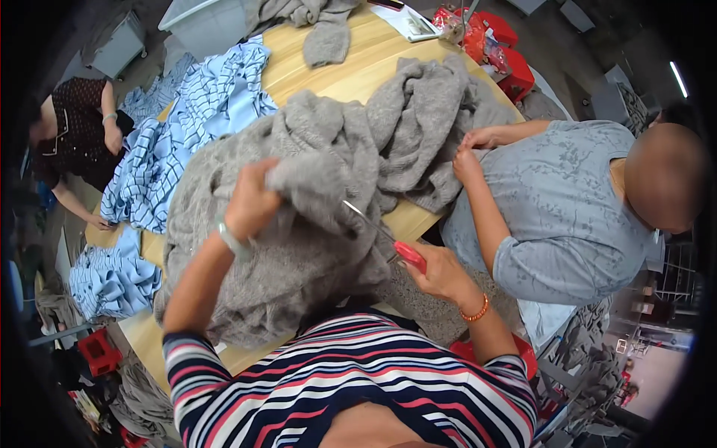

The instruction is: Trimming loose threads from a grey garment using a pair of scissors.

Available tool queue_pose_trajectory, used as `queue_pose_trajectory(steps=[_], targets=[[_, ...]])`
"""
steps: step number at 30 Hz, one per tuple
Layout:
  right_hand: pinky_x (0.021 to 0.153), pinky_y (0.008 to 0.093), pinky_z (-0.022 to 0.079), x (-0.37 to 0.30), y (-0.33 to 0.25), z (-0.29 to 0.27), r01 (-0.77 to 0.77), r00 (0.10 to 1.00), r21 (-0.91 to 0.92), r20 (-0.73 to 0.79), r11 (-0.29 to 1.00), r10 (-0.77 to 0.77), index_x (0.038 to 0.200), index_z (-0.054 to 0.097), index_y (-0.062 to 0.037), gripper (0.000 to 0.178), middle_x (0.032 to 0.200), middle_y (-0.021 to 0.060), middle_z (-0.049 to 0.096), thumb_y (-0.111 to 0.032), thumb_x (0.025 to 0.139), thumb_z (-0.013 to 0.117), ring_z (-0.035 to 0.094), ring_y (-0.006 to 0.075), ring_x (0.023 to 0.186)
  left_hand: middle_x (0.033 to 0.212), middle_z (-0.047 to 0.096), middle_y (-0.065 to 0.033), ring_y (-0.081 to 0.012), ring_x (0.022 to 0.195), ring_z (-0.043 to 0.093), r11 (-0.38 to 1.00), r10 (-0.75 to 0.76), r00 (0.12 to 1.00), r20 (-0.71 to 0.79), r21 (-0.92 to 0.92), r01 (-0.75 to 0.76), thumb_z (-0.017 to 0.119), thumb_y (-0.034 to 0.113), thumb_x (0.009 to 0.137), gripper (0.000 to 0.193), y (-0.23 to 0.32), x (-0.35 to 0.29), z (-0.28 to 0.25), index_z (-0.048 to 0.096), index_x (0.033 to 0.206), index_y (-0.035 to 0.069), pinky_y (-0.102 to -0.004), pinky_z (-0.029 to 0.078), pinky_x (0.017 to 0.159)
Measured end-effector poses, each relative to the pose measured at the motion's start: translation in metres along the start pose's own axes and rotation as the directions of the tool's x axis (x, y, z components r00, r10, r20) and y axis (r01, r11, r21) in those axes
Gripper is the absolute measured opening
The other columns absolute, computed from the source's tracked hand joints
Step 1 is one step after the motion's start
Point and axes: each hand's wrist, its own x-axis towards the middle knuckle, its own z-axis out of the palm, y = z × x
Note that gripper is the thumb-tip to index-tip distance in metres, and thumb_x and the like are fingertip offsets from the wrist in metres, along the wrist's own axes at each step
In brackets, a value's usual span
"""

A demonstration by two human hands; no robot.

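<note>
A bunched edge of a grey knitted garment (pixel 310 183) is gripped in my left hand (pixel 252 200), raised over a large heap of the same grey knitwear (pixel 231 276) in front of me. My right hand (pixel 442 275) is closed round the red handles of a pair of scissors (pixel 410 256). Their thin metal blades point up and left, with the tip at the right side of the held fabric. Whether the blades touch the cloth I cannot tell. Some blur softens the held edge.
A wooden table (pixel 299 63) bears more grey knitwear (pixel 418 119) and blue checked cloth (pixel 216 97). On the right, a co-worker in a grey-blue top (pixel 553 201) handles grey fabric. Another person (pixel 75 134) stands at the left. A pale plastic bin (pixel 205 26) stands behind.
</note>
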Motion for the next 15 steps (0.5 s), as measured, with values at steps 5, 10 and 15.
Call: queue_pose_trajectory(steps=[5,10,15], targets=[[0.075,0.0416,0.051,-0.029,0.042,-0.028,-0.094,0.984,0.085,-0.145,0.992,0.105,0.115,0.061,-0.0045,0.034,0.097,0.0197,0.066,-0.015,0.083,0.063,0.063,0.0388,0.087,0.084,0.066,-0.0092,-0.0178,0.072,0.061,0.872,0.019,1.000,0.000,-0.489,-0.017,0.050,0.002,0.076,0.024,0.091,0.180,0.052,0.066,0.092,-0.002,-0.0293,0.049,0.064],[0.074,0.0392,0.050,-0.033,0.067,-0.035,-0.195,0.975,0.047,-0.100,0.980,0.199,0.112,0.061,-0.0011,0.034,0.089,0.0231,0.065,-0.013,0.080,0.062,0.063,0.0405,0.085,0.101,0.066,-0.0072,-0.0163,0.092,0.062,0.467,0.426,0.904,-0.039,-0.847,-0.256,0.073,0.016,0.077,0.045,0.130,0.393,0.164,0.057,0.115,0.001,-0.0279,0.051,0.072],[0.076,0.0397,0.051,-0.040,0.062,-0.008,-0.324,0.940,0.234,-0.030,0.917,0.340,0.113,0.063,-0.0036,0.032,0.093,0.0226,0.066,-0.010,0.081,0.061,0.065,0.0380,0.089,0.107,0.063,-0.0240,-0.0359,0.100,0.061,0.847,0.340,0.887,-0.313,-0.307,-0.433,0.076,0.040,0.064,0.066,0.105,0.281,0.258,0.062,0.112,-0.003,-0.0393,0.047,0.091]])
